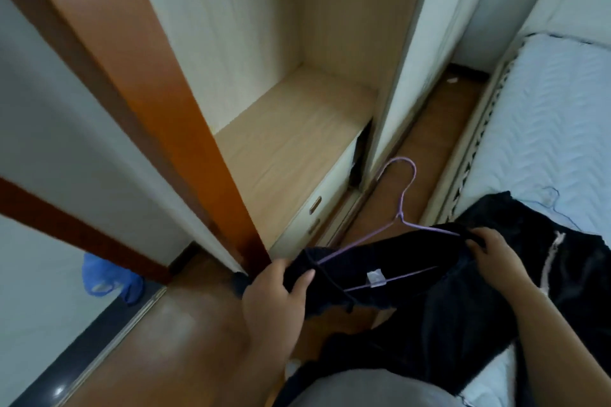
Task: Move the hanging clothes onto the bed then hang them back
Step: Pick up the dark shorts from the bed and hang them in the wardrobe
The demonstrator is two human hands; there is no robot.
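A dark garment (426, 317) hangs between my two hands, with a thin lilac wire hanger (401, 205) inside its neck and the hook pointing up toward the wardrobe. My left hand (274, 294) grips the garment's left shoulder. My right hand (492, 251) pinches the right shoulder over the hanger's arm. A white label shows on the hanger's lower bar. More dark cloth with a pale stripe (555, 261) lies on the bed (545, 129), whose cover is white and quilted. The open wardrobe (287, 129) stands in front of me, and no hanging rail is in view.
An orange-brown door frame (158, 102) runs diagonally at the left. Drawers with handles (314, 208) sit under the wardrobe shelf. A narrow strip of wooden floor (423, 149) separates wardrobe and bed. A blue bag (109, 277) lies on the floor at the left.
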